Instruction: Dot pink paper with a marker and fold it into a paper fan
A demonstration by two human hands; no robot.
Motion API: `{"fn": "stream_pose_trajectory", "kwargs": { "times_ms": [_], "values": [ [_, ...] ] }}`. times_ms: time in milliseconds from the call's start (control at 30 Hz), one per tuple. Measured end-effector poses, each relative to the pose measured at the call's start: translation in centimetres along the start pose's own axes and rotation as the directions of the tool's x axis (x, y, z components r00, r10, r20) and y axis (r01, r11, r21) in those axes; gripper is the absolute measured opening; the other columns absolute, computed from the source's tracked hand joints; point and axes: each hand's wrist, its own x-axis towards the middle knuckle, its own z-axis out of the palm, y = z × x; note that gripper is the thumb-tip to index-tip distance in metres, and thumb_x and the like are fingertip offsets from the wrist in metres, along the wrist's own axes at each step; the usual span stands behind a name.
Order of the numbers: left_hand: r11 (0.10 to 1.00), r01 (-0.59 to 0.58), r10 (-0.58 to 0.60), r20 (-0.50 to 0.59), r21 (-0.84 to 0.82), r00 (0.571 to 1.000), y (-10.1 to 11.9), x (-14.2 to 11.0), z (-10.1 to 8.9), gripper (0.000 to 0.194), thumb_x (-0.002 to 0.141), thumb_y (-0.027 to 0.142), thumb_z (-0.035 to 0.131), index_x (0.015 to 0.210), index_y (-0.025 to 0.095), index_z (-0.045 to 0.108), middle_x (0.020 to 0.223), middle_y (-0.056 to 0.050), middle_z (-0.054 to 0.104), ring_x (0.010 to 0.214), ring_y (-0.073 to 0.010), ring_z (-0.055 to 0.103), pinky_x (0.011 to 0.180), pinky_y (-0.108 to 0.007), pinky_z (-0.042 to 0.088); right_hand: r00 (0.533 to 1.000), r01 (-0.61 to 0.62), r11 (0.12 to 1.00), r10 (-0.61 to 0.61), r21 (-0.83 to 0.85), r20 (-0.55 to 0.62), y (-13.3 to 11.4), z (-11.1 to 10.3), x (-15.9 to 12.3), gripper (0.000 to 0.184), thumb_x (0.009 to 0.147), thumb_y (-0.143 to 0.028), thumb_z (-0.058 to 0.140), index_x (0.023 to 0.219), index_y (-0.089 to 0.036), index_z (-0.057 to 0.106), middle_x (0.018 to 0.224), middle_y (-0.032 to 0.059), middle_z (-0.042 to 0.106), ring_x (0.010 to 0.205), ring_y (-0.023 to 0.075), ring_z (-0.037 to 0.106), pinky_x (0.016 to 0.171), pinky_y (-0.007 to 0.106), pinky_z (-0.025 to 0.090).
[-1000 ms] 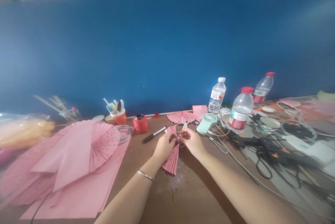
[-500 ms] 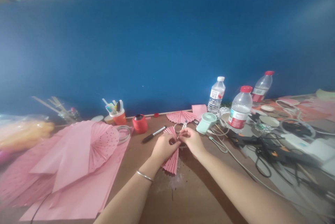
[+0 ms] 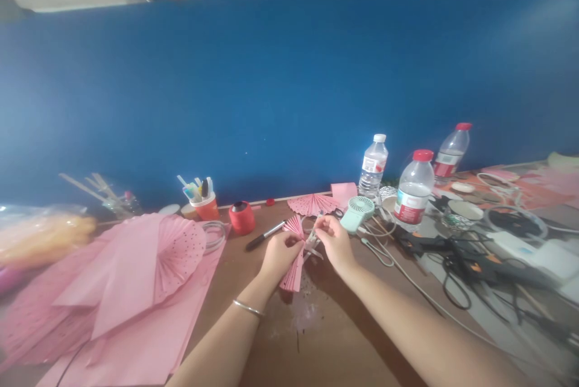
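My left hand (image 3: 283, 251) is closed, thumb and fingers pinching a pleated pink paper fan (image 3: 294, 272) at its narrow middle. The folds flare out above and below that pinch. Just to the right, my right hand (image 3: 335, 242) has its thumb and fingertips together on a narrow whitish strip (image 3: 312, 241) that reaches toward the fan's middle. What the strip is made of is too small to tell. A black and silver marker pen (image 3: 266, 236) lies left of the fan. Behind my hands rests a spread pink fan with dark holes (image 3: 312, 203).
Pink paper sheets and fans (image 3: 122, 278) are piled at left. A red roll-shaped object (image 3: 242, 218) and a cup of pens (image 3: 205, 203) stand behind. A mint handheld fan (image 3: 359, 212), water bottles (image 3: 414, 188) and tangled cables (image 3: 456, 254) occupy the right. A blue partition (image 3: 271, 85) closes the back.
My right hand has drawn slightly away from my left, opening a gap where the whitish strip now shows. My left hand still pinches the paper fan, which has shifted slightly up.
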Motion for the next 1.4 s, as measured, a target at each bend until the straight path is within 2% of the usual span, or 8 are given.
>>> {"fn": "stream_pose_trajectory", "kwargs": {
  "times_ms": [100, 200, 333, 533, 700, 867, 1133, 1400],
  "values": [
    [0.999, -0.001, -0.002, -0.071, -0.053, 0.997, -0.1, 0.2, -0.2, 0.012, 0.067, 0.025, 0.057, 0.072, 0.016, 0.063, 0.071, -0.001, 0.065, 0.067, -0.0155, 0.059, 0.063, -0.026, 0.044, 0.997, 0.062, 0.987, -0.053, -0.152, 0.061, -0.8, -0.2, -0.4, 0.009, 0.071, -0.022, 0.047, 0.073, -0.019, 0.054, 0.074, 0.0010, 0.060, 0.068, 0.0160, 0.056, 0.065, 0.027, 0.043],
    [0.991, 0.015, -0.030, -0.111, -0.130, 0.993, -0.2, 0.1, -0.1, 0.015, 0.069, 0.028, 0.056, 0.074, 0.015, 0.063, 0.071, -0.002, 0.065, 0.067, -0.0156, 0.059, 0.064, -0.026, 0.044, 0.989, 0.110, 0.975, -0.087, -0.196, 0.122, -1.5, 0.1, -0.8, 0.009, 0.070, -0.022, 0.049, 0.075, -0.020, 0.057, 0.075, 0.0002, 0.061, 0.068, 0.0154, 0.056, 0.064, 0.026, 0.043],
    [0.964, 0.037, -0.070, -0.119, -0.262, 0.990, 0.1, -0.4, 0.3, 0.018, 0.071, 0.030, 0.056, 0.079, 0.014, 0.062, 0.075, -0.004, 0.066, 0.071, -0.0160, 0.060, 0.066, -0.026, 0.046, 0.990, 0.096, 0.970, -0.069, -0.224, 0.126, -1.7, 0.3, -1.1, 0.010, 0.070, -0.024, 0.053, 0.076, -0.020, 0.059, 0.074, 0.0008, 0.063, 0.067, 0.0162, 0.058, 0.063, 0.026, 0.043],
    [0.934, 0.029, -0.077, -0.123, -0.356, 0.989, 0.8, -1.0, 0.7, 0.019, 0.071, 0.030, 0.057, 0.080, 0.014, 0.060, 0.075, -0.005, 0.065, 0.069, -0.0161, 0.061, 0.065, -0.027, 0.048, 0.988, 0.106, 0.977, -0.082, -0.183, 0.131, -2.1, 0.3, -1.1, 0.012, 0.073, -0.027, 0.053, 0.077, -0.020, 0.062, 0.079, 0.0023, 0.065, 0.070, 0.0175, 0.059, 0.065, 0.028, 0.045],
    [0.930, 0.034, -0.086, -0.127, -0.367, 0.988, 0.9, -1.1, 0.7, 0.021, 0.070, 0.032, 0.058, 0.080, 0.013, 0.060, 0.073, -0.005, 0.065, 0.067, -0.0159, 0.061, 0.065, -0.027, 0.047, 0.980, 0.161, 0.973, -0.138, -0.164, 0.140, -2.2, 0.3, -1.1, 0.013, 0.074, -0.026, 0.053, 0.078, -0.021, 0.065, 0.083, 0.0036, 0.065, 0.079, 0.0192, 0.058, 0.071, 0.030, 0.045],
    [0.930, 0.053, -0.117, -0.156, -0.363, 0.981, 0.9, -1.3, 1.0, 0.020, 0.068, 0.031, 0.060, 0.078, 0.014, 0.060, 0.075, -0.005, 0.065, 0.069, -0.0160, 0.061, 0.066, -0.027, 0.047, 0.980, 0.137, 0.982, -0.116, -0.128, 0.163, -1.5, 0.4, -1.0, 0.014, 0.074, -0.025, 0.052, 0.078, -0.021, 0.066, 0.083, 0.0040, 0.065, 0.080, 0.0194, 0.059, 0.071, 0.030, 0.046],
    [0.886, 0.080, -0.143, -0.107, -0.456, 0.984, 0.8, -1.7, 1.1, 0.020, 0.071, 0.029, 0.058, 0.084, 0.016, 0.053, 0.078, -0.003, 0.061, 0.071, -0.0144, 0.059, 0.066, -0.026, 0.047, 0.983, 0.077, 0.980, -0.044, -0.184, 0.178, -1.4, 0.9, -1.1, 0.014, 0.077, -0.027, 0.049, 0.072, -0.021, 0.060, 0.077, 0.0030, 0.064, 0.075, 0.0193, 0.058, 0.068, 0.027, 0.043],
    [0.796, 0.174, -0.175, 0.056, -0.580, 0.983, 0.5, -1.7, 1.2, 0.032, 0.073, 0.023, 0.055, 0.104, 0.020, 0.051, 0.080, 0.000, 0.056, 0.072, -0.0108, 0.056, 0.066, -0.021, 0.045, 0.974, 0.009, 0.984, 0.031, -0.178, 0.223, -1.0, 1.4, -1.4, 0.010, 0.078, -0.023, 0.048, 0.074, -0.021, 0.057, 0.079, 0.0021, 0.061, 0.077, 0.0185, 0.056, 0.070, 0.027, 0.042]
  ]
}}
